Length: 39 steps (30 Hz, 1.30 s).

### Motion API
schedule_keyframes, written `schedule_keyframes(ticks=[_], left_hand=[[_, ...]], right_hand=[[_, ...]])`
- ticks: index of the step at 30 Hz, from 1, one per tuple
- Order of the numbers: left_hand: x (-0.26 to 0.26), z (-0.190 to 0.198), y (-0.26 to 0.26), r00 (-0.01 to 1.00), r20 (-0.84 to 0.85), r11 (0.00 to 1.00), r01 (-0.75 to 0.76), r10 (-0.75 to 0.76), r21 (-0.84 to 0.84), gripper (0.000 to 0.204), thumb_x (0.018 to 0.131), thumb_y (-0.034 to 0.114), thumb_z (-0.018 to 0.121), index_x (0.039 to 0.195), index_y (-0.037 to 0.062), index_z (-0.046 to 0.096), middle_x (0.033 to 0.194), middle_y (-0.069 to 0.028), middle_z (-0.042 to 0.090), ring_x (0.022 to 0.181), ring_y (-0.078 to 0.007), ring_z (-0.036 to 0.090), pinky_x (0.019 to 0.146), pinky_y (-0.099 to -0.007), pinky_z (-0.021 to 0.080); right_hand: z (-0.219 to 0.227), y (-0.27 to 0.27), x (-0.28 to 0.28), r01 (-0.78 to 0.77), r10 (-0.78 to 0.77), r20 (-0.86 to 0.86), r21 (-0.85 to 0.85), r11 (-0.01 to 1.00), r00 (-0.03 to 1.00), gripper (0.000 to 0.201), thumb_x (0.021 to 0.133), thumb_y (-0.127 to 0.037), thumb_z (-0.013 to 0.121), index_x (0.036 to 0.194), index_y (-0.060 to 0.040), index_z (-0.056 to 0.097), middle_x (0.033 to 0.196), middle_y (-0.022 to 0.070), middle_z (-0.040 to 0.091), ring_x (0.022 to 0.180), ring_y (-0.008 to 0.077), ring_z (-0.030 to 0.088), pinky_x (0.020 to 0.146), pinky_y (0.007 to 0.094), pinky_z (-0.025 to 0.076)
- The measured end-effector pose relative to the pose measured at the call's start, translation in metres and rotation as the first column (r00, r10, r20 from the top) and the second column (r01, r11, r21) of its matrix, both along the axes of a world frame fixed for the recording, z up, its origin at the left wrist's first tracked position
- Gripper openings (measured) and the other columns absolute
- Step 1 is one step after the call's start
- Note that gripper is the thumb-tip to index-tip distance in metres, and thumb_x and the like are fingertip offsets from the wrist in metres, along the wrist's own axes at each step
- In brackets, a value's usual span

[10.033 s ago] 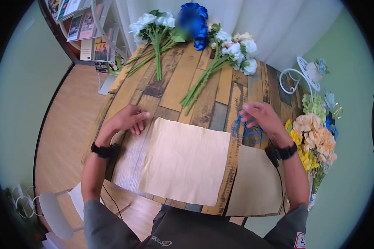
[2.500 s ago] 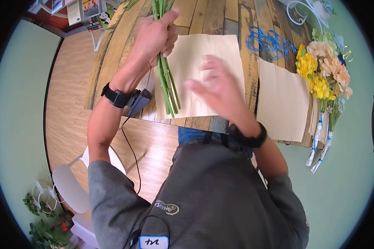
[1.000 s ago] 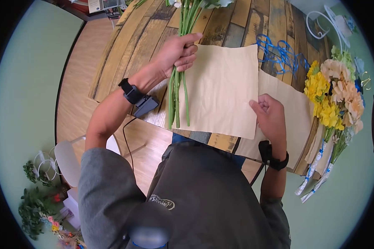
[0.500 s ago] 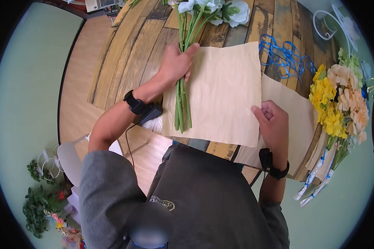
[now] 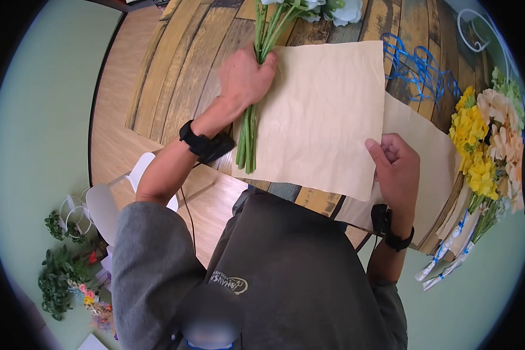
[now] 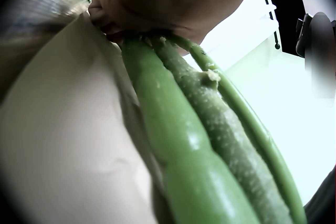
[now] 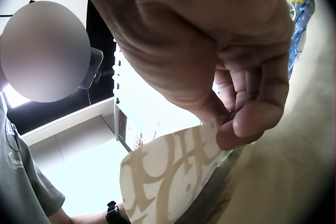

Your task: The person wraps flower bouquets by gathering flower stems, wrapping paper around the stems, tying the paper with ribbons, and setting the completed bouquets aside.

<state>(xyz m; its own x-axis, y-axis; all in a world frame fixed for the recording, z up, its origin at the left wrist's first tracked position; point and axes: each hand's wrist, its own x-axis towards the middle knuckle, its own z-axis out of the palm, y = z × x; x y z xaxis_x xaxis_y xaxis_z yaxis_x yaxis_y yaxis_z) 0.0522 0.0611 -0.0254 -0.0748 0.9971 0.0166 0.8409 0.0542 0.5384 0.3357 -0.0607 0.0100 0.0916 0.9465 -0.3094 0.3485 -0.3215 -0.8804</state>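
Observation:
My left hand [image 5: 246,77] grips a bunch of green stems [image 5: 246,140] near the left edge of a tan sheet of wrapping paper [image 5: 321,116]. White flowers [image 5: 345,11] top the bunch and are partly cut off by the head view's upper edge. In the left wrist view, thick stems [image 6: 184,145] run out below the curled palm. My right hand [image 5: 399,169] pinches the paper's right edge between thumb and fingers. The right wrist view shows that edge lifted, its patterned underside [image 7: 168,174] in sight.
A tangle of blue ribbon [image 5: 417,73] lies on the wooden table [image 5: 181,76] at the sheet's upper right. Another paper sheet [image 5: 423,157] lies partly beneath the first. Yellow flowers [image 5: 469,131] and peach flowers [image 5: 501,140] with wrapped stems stand at the right edge.
Ten seconds ago the flowers lay at the back and both hands were free. Since then the left hand has brought the bunch onto the paper's left side; the right has taken the right edge.

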Motion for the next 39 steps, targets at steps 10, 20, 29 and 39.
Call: schedule_keyframes(ticks=[10,20,29,39], left_hand=[[-0.003,-0.007,0.001,0.993,-0.117,0.995,0.014,-0.001,0.103,0.039,0.090,0.031,0.059,0.107,-0.0041,0.059,0.086,-0.0274,0.067,0.078,-0.0439,0.066,0.073,-0.0517,0.050],[-0.038,-0.052,0.008,0.972,0.021,0.971,0.232,-0.233,0.053,0.032,0.086,0.022,0.066,0.109,-0.0009,0.060,0.087,-0.0214,0.070,0.077,-0.0380,0.068,0.069,-0.0457,0.053],[-0.051,-0.072,-0.019,0.468,0.858,0.950,0.304,-0.213,0.070,0.027,0.090,0.019,0.066,0.107,-0.0008,0.060,0.092,-0.0175,0.069,0.081,-0.0276,0.068,0.071,-0.0388,0.054],[-0.054,-0.051,-0.052,0.170,0.962,0.966,0.182,-0.214,0.182,0.024,0.093,0.018,0.065,0.107,-0.0007,0.060,0.095,-0.0150,0.068,0.084,-0.0218,0.067,0.073,-0.0350,0.054]], right_hand=[[0.039,0.002,-0.040,-0.027,0.047,-0.203,0.100,0.995,0.978,0.018,0.091,-0.011,0.071,0.086,0.0022,0.061,0.068,-0.0015,0.059,0.063,0.0016,0.050,0.056,0.0205,0.039],[0.030,0.028,-0.106,0.060,0.097,-0.502,0.287,0.956,0.859,0.029,0.101,-0.023,0.058,0.115,0.0029,0.060,0.106,0.0110,0.068,0.098,0.0191,0.066,0.088,0.0296,0.050],[-0.034,0.058,-0.140,-0.061,0.038,-0.391,-0.046,0.997,0.920,0.028,0.102,-0.010,0.047,0.113,0.0093,0.064,0.094,0.0109,0.071,0.082,0.0103,0.064,0.073,0.0244,0.050],[-0.020,0.052,-0.171,-0.194,0.120,-0.420,-0.136,0.972,0.899,0.024,0.102,-0.013,0.050,0.103,0.0059,0.065,0.087,0.0086,0.070,0.071,0.0141,0.066,0.065,0.0262,0.053]])
